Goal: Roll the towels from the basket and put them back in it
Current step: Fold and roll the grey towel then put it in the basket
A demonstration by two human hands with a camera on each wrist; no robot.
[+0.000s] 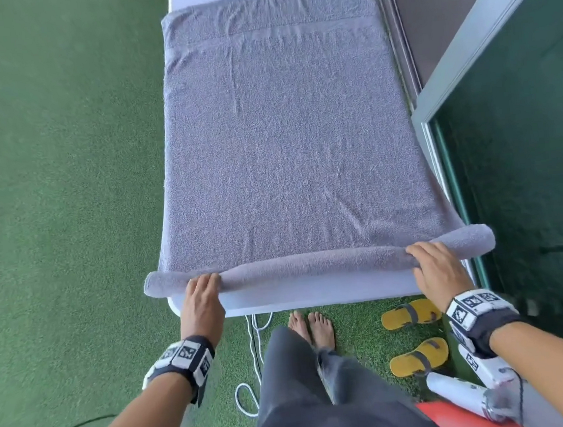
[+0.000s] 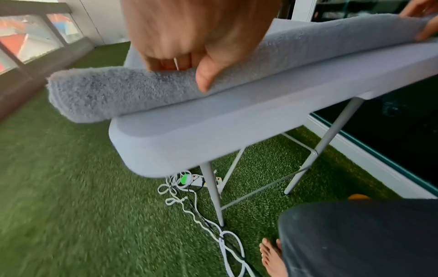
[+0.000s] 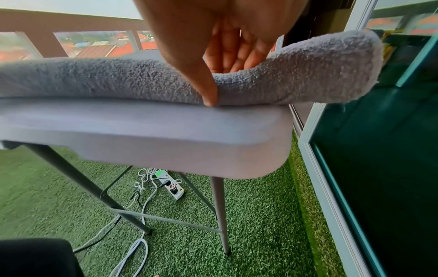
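We have the long grey terry towel (image 1: 283, 137) spread along the white folding plastic table (image 1: 315, 294), and only its near end is turned into a thin roll (image 1: 312, 263) lying along the table's near edge, both tips of the roll overhanging the table's corners. So we judge this towel barely begun: nearly all its length, running away from us toward the table's far end, is still flat and waits to be rolled, and then it must go into the basket, which none of our views shows, so we cannot say how many other towels remain. Our left hand (image 1: 201, 298) sits on the roll close to the table's left corner, fingers (image 1: 204, 278) pressed together and curled over the top while the thumb (image 2: 208, 78) hooks under the near side; our right hand (image 1: 438, 267) grips it the same way close to the right corner, thumb (image 3: 206, 88) tucked at the seam with the tabletop. Beyond the table's right side stands a dark glass door in a pale frame (image 1: 505, 123), very close to the overhanging tip. Beneath the table's near edge lie white cables (image 1: 258, 363) and a power strip (image 3: 171, 185) on green artificial turf (image 1: 65, 199), with yellow sandals (image 1: 414, 334) just beside our bare feet (image 1: 313, 327). Nothing sits on the towel ahead of the roll.
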